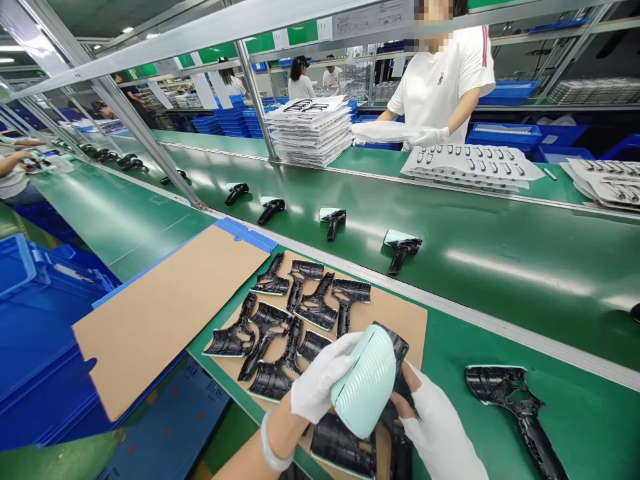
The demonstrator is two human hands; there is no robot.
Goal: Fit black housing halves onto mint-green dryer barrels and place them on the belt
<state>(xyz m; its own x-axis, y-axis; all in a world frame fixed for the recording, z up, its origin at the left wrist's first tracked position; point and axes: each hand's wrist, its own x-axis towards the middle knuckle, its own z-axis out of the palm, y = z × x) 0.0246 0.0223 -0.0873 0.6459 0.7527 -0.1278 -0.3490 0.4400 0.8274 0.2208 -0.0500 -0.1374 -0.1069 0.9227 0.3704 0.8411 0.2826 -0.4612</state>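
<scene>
Both my hands, in white gloves, grip a pistol-shaped housing (367,383) with a ribbed mint-green shell and a black part on its right. My left hand (320,379) is closed on the shell's left side. With bare fingertips showing, my right hand (437,420) pinches the black part. Beneath and beyond them, several black housing halves (317,303) lie open side up on a cardboard sheet (407,317). Another black housing half (515,393), edged in mint, rests on the green bench to the right of my right hand.
A conveyor belt (500,267) runs across beyond the bench, carrying several mint-and-black housings (403,247). On the left, a cardboard panel (175,300) lies over blue crates (45,347). Opposite, a co-worker (440,80) handles white sheets beside a stack of sheets (313,133).
</scene>
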